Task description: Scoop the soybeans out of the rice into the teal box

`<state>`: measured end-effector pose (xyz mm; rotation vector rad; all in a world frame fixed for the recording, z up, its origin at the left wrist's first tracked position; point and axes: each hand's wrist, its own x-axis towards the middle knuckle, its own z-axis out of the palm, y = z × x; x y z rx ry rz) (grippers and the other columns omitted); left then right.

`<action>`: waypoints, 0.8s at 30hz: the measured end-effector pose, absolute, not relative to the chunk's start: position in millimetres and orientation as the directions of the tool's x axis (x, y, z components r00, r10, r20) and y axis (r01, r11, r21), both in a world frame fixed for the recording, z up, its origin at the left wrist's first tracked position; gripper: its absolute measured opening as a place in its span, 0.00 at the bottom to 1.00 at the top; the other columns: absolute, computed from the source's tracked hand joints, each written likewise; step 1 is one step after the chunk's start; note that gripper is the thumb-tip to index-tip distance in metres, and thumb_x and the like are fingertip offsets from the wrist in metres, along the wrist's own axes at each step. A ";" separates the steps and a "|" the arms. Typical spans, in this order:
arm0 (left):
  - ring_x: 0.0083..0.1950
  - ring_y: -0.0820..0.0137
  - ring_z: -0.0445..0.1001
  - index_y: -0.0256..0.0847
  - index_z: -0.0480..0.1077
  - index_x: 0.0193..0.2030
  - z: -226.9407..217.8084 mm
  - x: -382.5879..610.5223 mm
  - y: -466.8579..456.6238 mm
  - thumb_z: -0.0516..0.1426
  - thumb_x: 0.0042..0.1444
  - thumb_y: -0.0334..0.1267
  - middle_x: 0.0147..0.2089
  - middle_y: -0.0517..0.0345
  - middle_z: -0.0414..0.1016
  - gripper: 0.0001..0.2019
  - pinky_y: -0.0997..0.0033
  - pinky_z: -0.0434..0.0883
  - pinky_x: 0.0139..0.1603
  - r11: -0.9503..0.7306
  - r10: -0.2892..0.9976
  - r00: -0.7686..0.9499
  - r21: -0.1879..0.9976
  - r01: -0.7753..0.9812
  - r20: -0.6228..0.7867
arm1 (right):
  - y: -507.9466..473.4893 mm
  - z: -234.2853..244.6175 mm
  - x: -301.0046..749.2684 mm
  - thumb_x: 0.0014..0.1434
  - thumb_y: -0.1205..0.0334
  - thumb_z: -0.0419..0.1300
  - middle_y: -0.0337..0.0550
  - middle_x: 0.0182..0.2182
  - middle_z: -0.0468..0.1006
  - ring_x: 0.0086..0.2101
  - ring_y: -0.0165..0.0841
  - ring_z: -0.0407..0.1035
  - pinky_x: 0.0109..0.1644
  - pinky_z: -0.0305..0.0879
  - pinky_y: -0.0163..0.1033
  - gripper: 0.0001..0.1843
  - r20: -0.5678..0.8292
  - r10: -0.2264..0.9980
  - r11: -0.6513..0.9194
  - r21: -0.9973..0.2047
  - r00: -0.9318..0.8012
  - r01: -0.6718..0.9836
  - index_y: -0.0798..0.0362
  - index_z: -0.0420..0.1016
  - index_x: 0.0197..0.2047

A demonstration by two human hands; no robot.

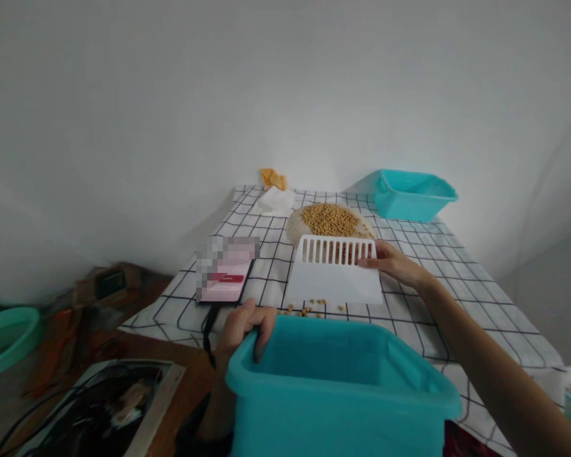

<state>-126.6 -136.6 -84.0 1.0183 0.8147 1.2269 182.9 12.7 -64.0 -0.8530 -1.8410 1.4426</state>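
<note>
My left hand (249,324) is closed over the left rim of a teal plastic bin (342,387), which is tilted against the table's near edge. Farther in, my right hand (394,261) pinches the right side of a white slotted scraper (335,282) by its slots. Behind the scraper lies a heap of soybeans (330,219) on a pale grainy pile, perhaps rice (297,225). The scraper hides the near part of that heap. A few loose soybeans (304,311) lie on the cloth between scraper and bin.
A checked cloth (428,266) covers the table. At the back right stands another teal bin (411,197). A phone (225,279) lies at left, with a white tissue (274,201) and an orange cloth (273,178) behind. A green basin (9,336) sits lower left.
</note>
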 end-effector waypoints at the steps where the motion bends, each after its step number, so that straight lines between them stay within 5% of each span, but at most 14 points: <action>1: 0.21 0.68 0.58 0.46 0.60 0.14 -84.4 -127.3 -136.1 0.48 0.67 0.55 0.15 0.61 0.57 0.30 0.64 0.61 0.26 0.028 0.987 0.160 0.935 -0.352 0.031 | 12.0 -62.9 182.0 0.55 0.57 0.72 0.41 0.41 0.84 0.43 0.35 0.76 0.53 0.71 0.41 0.13 0.077 0.786 0.196 -0.972 -0.614 0.129 0.51 0.82 0.44; 6: 0.20 0.68 0.58 0.46 0.62 0.13 -82.5 -128.5 -134.3 0.50 0.65 0.57 0.13 0.61 0.58 0.30 0.63 0.59 0.25 0.060 0.972 0.233 0.951 -0.303 0.013 | 6.8 -59.8 174.8 0.57 0.54 0.72 0.40 0.38 0.83 0.37 0.33 0.74 0.46 0.72 0.39 0.13 0.043 0.715 0.246 -0.950 -0.698 0.193 0.52 0.82 0.42; 14: 0.19 0.68 0.55 0.47 0.60 0.14 -78.2 -115.2 -142.0 0.48 0.68 0.52 0.14 0.62 0.55 0.30 0.63 0.56 0.25 0.008 0.998 0.057 0.922 -0.386 0.016 | 5.4 -64.2 173.4 0.58 0.55 0.71 0.39 0.39 0.83 0.38 0.33 0.75 0.46 0.70 0.39 0.12 0.041 0.670 0.224 -0.963 -0.741 0.148 0.52 0.82 0.43; 24: 0.21 0.69 0.58 0.45 0.62 0.14 -79.1 -128.1 -136.3 0.51 0.66 0.54 0.15 0.61 0.57 0.29 0.64 0.58 0.26 0.060 0.983 0.183 0.936 -0.347 0.005 | 5.6 -60.6 178.3 0.56 0.53 0.72 0.39 0.36 0.82 0.36 0.33 0.73 0.42 0.71 0.38 0.14 0.059 0.691 0.200 -0.974 -0.721 0.112 0.51 0.82 0.42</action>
